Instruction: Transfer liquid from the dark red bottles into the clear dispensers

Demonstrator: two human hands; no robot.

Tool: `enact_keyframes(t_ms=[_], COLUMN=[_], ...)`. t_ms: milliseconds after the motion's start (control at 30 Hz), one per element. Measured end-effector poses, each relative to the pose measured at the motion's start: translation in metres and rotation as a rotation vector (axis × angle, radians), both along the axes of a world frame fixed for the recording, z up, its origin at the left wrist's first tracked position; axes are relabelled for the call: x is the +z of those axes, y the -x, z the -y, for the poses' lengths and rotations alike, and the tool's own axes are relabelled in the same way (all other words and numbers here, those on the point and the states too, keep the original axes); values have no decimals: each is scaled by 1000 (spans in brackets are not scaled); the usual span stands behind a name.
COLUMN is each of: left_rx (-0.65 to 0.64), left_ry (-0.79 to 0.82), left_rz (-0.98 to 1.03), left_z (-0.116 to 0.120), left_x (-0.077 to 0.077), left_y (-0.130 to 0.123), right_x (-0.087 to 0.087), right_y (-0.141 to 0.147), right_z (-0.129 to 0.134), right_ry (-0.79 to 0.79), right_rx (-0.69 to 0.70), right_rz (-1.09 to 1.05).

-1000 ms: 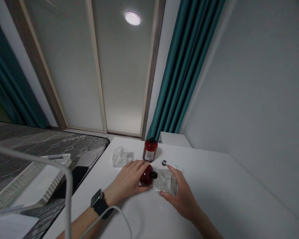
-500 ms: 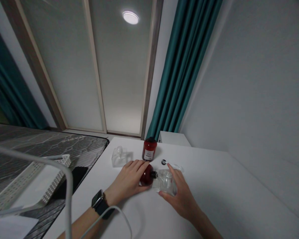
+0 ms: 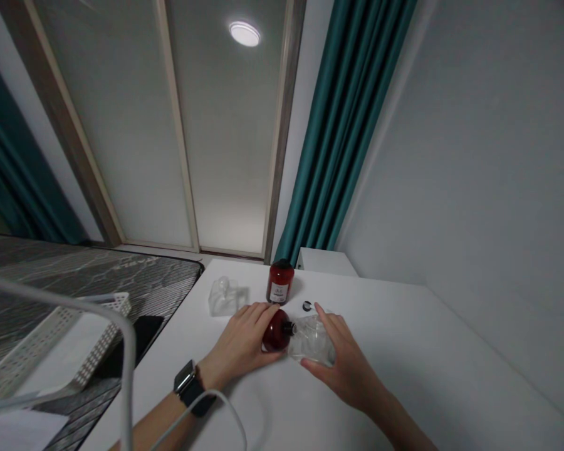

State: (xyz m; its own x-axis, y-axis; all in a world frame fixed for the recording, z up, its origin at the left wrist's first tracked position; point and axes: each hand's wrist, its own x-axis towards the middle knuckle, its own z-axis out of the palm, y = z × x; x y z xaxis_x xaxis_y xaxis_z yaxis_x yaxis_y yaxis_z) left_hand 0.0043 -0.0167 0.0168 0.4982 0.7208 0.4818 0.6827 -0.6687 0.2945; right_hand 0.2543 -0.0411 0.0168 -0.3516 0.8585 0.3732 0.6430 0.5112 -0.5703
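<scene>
Head view: landmark is the upright bottle (image 3: 279,282), dark red with a pale label and black top, standing on the white desk (image 3: 380,382) near its far edge.

Nearer the wearer than the upright bottle, a tipped bottle (image 3: 273,333), also dark red, its black neck pointing right. Left hand (image 3: 244,338) laid over it, fingers curved round the body, partly closed, holding it. Dark watch (image 3: 187,379) on that wrist.

Near side of the upright bottle, toward the right: clear container (image 3: 311,341), glassy and creased-looking, at the mouth of the tipped bottle. Cannot tell if the two touch. Right hand (image 3: 345,357) at the container's right side, index finger and thumb spread wide, thumb by the near edge; holds or steadies it, firmness of grip not readable.

Small black cap (image 3: 307,306) just right of the upright bottle, on the near side, close to the right index fingertip. Left of the upright bottle, a clear lumpy object (image 3: 224,299) on the desk, details washed out.

Behind the upright bottle: white box (image 3: 326,263), green curtain (image 3: 338,138), frosted door (image 3: 230,163). Well left of it, off the desk, a perforated basket (image 3: 118,305). Pale cable (image 3: 228,404) loops across the left forearm in the foreground.
</scene>
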Motion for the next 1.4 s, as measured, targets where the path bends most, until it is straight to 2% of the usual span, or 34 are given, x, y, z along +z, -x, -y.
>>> enact_keyframes(t_ms=[600, 1167, 1400], left_rx=[43, 97, 124], left_ry=[-31, -79, -90], left_rz=[157, 303, 299], left_z=[1, 1, 3], left_x=[-9, -19, -20], left_y=[-3, -7, -8], right_x=[35, 69, 77], right_y=[7, 15, 16], right_z=[-6, -10, -11], right_ry=[-8, -35, -12], right_rx=[53, 99, 101], right_rz=[89, 262, 295])
